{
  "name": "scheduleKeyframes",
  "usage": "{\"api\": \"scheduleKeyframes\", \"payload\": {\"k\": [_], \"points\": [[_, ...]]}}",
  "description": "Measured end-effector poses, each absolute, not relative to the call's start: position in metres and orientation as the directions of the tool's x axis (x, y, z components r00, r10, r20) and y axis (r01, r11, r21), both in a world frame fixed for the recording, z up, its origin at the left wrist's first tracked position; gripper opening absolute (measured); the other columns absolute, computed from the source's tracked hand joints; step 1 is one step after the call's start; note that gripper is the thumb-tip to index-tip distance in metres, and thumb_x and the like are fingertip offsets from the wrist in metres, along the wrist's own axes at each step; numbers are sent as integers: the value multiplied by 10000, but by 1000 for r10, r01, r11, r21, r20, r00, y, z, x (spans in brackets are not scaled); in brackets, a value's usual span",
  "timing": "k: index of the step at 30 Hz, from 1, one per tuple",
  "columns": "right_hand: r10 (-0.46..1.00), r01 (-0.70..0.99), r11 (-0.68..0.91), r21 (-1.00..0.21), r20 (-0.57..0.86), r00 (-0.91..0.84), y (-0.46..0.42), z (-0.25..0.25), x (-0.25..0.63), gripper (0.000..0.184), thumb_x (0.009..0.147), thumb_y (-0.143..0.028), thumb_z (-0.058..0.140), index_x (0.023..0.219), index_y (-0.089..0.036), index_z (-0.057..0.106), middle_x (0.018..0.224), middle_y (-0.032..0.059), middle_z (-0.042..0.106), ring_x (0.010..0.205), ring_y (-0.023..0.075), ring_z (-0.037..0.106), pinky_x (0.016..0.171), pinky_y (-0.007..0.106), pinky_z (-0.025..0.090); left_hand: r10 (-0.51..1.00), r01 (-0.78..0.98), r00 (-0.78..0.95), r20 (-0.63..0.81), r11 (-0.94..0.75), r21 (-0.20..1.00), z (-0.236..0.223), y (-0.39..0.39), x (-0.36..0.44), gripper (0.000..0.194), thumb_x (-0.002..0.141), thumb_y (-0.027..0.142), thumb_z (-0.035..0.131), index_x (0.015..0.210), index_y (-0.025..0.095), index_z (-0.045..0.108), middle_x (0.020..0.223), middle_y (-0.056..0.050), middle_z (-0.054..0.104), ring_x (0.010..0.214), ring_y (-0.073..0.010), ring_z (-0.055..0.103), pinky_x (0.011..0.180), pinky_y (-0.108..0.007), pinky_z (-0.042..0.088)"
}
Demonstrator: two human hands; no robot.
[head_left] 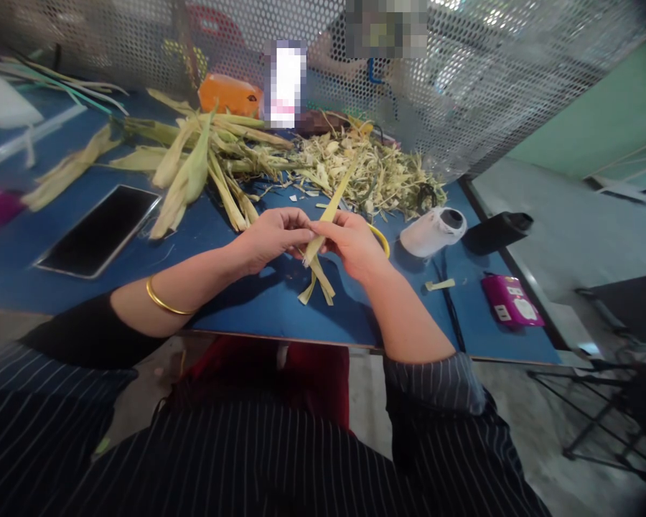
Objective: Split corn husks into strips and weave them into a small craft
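My left hand (272,237) and my right hand (349,244) meet over the blue table (247,309), both pinched on a pale yellow leaf strip (331,205). The strip rises toward the far side between my fingers, and its loose ends (316,283) hang down below my hands. A gold bangle (161,301) circles my left wrist. Yellow-handled scissors (380,240) lie partly hidden behind my right hand.
A heap of green and dried leaves (215,158) and cut scraps (377,176) covers the far table. A phone (100,230) lies at left. A white thread spool (433,231), a black cylinder (498,230) and a pink box (511,301) sit at right. A mesh screen (489,86) stands behind, with another person beyond it.
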State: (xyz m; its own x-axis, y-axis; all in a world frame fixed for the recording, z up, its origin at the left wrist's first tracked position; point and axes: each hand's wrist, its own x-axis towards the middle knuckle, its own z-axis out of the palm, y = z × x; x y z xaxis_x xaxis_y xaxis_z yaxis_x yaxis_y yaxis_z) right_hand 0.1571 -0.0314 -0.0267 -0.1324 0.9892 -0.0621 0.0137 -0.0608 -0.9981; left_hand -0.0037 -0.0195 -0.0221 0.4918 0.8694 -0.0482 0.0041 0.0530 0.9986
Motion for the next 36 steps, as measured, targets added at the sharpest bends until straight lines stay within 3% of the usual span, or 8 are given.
{"api": "scheduleKeyframes", "payload": {"k": [5,12,20,26,31,36], "points": [[989,-10,-69,-998,-67,-129,-32,-24,155,294,656,-364,758,804,-199,565,608,-61,565,519,69,498,483,209,373,873,2,484,-52,58,998,-23,-20,-3,120,744,176,664,733,149,548,627,-3,615,563,-102,597,565,-249,511],[995,3,-4,-1000,-5,-96,-31,-25,159,289,648,-381,777,717,-164,598,604,-44,564,536,62,486,526,210,409,918,1,393,-44,48,999,-25,-16,-5,186,678,196,741,702,139,566,593,18,580,552,-84,555,571,-238,504],[999,105,17,-994,12,-47,-30,-25,156,318,652,-427,766,711,-179,576,557,-41,563,531,93,521,536,245,437,900,-32,428,-85,109,994,-25,-15,-6,200,665,208,758,792,129,624,680,-11,638,577,-79,556,531,-203,427],[1000,65,19,-998,20,8,-30,-25,156,293,632,-381,764,699,-179,563,590,-48,550,552,80,506,549,234,427,909,-22,411,-67,84,996,-25,-16,-5,164,658,188,737,734,142,600,620,21,582,527,-64,496,502,-202,376],[997,16,59,-998,60,56,-31,-26,155,263,658,-346,729,675,-196,514,627,-54,519,576,70,483,571,226,431,888,6,453,-82,88,996,-24,-13,-9,166,655,226,741,763,145,643,722,1,625,597,-77,532,552,-212,409],[995,-8,94,-996,93,37,-32,-25,154,300,669,-356,731,668,-207,471,602,-64,488,567,73,463,570,228,423,861,-57,485,-152,204,977,-28,-11,-8,190,679,285,751,777,145,669,721,-13,622,596,-82,533,524,-200,404]]}}
